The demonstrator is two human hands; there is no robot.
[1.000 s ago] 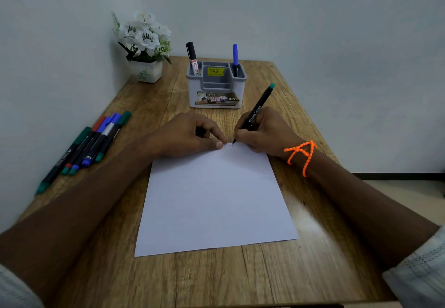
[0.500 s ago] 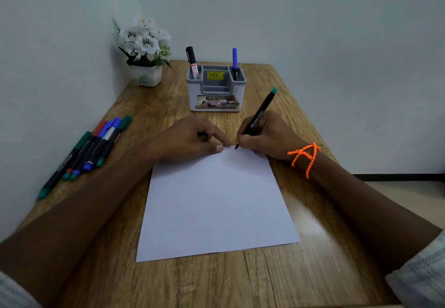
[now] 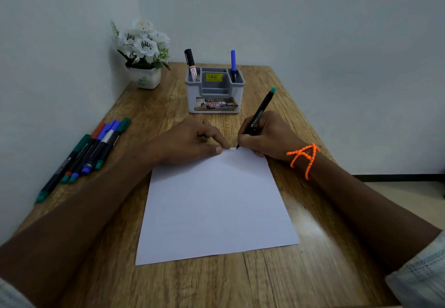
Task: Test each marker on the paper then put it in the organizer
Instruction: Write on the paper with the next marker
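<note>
My right hand [image 3: 269, 136] grips a black marker with a green end [image 3: 261, 112], its tip touching the far edge of the white paper [image 3: 216, 206]. A faint zigzag scribble [image 3: 231, 150] lies just left of the tip. My left hand [image 3: 190, 142] rests on the paper's far left corner, fingers curled over a small dark piece [image 3: 201, 136] that looks like the marker's cap. The grey organizer [image 3: 215, 101] stands behind the hands, with a black marker [image 3: 191, 64] in its left slot and a blue marker [image 3: 233, 63] in its right slot.
Several capped markers [image 3: 96, 148], green, red and blue, lie in a row along the left wall on the wooden table [image 3: 325, 247]. A white pot of white flowers [image 3: 144, 54] stands in the far left corner. Walls close the table's left and far sides.
The marker tip has shifted a little to the right along the paper's far edge, and a faint zigzag line now shows there. My left hand has stayed in place.
</note>
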